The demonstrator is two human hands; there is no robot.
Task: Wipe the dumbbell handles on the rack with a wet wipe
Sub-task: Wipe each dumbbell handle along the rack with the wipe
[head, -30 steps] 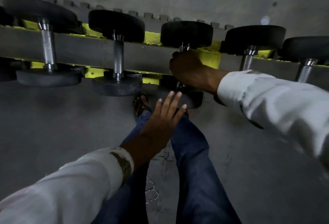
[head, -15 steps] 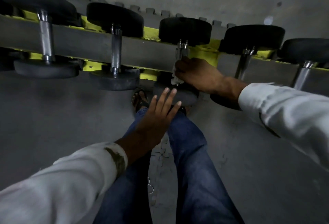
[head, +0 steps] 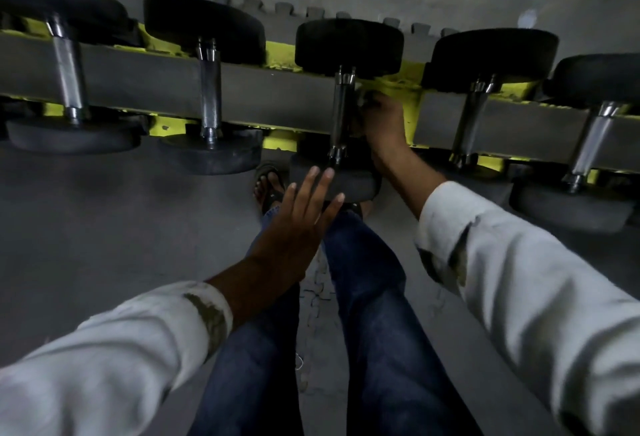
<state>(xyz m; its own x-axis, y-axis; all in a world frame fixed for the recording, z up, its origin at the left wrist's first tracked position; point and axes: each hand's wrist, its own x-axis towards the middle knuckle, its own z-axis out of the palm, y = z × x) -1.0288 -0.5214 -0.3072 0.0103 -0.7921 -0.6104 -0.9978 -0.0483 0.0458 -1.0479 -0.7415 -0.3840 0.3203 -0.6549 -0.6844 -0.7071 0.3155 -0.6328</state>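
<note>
Several dumbbells with black round weights and chrome handles lie across a grey and yellow rack (head: 277, 96). My right hand (head: 382, 123) is at the right side of the middle dumbbell's handle (head: 341, 113), its fingers curled against the far end of the bar. A small pale bit of the wet wipe (head: 362, 98) shows at those fingertips; the rest is hidden by the hand. My left hand (head: 298, 224) hovers with straight, spread fingers just in front of that dumbbell's near weight (head: 356, 184), holding nothing.
Other chrome handles sit to the left (head: 210, 89) (head: 67, 71) and right (head: 469, 123) (head: 594, 142). Below are my legs in blue jeans (head: 367, 283), a sandalled foot (head: 268, 184) and a grey puzzle-mat floor (head: 104, 227).
My right hand slid from the near end of the middle handle up to its far end and to the right side, uncovering the bar. My left hand stayed spread and shifted little.
</note>
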